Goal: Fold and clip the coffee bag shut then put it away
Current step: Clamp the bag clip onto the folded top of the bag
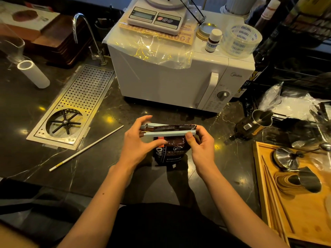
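Note:
A dark brown coffee bag (172,152) stands upright on the black marble counter, its top folded over. A long pale blue sealing clip (168,133) lies across the folded top, its two bars apart at the left end. My left hand (138,142) holds the clip's left end, thumb below and fingers over the top. My right hand (201,143) pinches the clip's right end against the bag, thumb pressed on the front bar.
A white microwave (179,77) stands just behind the bag, with a scale, tape roll and small bottle on top. A perforated metal drain tray (75,106) and a thin white stick (86,148) lie to the left. A metal pitcher (254,122) and wooden tray (304,212) sit to the right.

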A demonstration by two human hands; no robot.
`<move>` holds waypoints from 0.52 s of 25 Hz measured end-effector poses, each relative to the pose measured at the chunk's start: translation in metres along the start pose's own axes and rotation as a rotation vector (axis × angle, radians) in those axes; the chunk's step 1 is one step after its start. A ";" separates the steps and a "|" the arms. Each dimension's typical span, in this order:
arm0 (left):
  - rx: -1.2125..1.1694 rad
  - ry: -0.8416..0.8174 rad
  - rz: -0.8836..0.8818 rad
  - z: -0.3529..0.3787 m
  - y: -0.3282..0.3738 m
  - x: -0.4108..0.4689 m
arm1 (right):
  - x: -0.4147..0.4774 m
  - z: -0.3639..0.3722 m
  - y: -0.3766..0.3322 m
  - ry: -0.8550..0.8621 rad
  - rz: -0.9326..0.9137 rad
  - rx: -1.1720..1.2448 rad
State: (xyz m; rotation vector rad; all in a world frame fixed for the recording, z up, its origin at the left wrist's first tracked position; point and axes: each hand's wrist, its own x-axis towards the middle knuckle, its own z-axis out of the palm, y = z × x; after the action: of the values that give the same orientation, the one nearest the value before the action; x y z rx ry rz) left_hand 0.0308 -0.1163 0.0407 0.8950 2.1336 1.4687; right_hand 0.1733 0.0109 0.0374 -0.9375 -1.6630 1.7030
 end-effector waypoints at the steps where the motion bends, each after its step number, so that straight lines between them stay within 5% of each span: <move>1: -0.084 0.005 -0.056 0.000 0.001 -0.001 | 0.002 0.000 0.000 0.002 -0.002 -0.014; 6: -0.585 -0.010 -0.309 -0.005 -0.010 -0.002 | 0.009 0.000 -0.001 -0.018 -0.020 -0.044; 13: -0.550 0.129 -0.244 0.002 -0.003 -0.001 | 0.016 0.000 0.003 -0.010 -0.033 -0.084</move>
State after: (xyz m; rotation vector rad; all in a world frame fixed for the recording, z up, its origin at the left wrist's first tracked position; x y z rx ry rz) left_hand 0.0320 -0.1168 0.0371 0.3363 1.6955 1.8751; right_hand 0.1642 0.0235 0.0334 -0.9367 -1.7592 1.6293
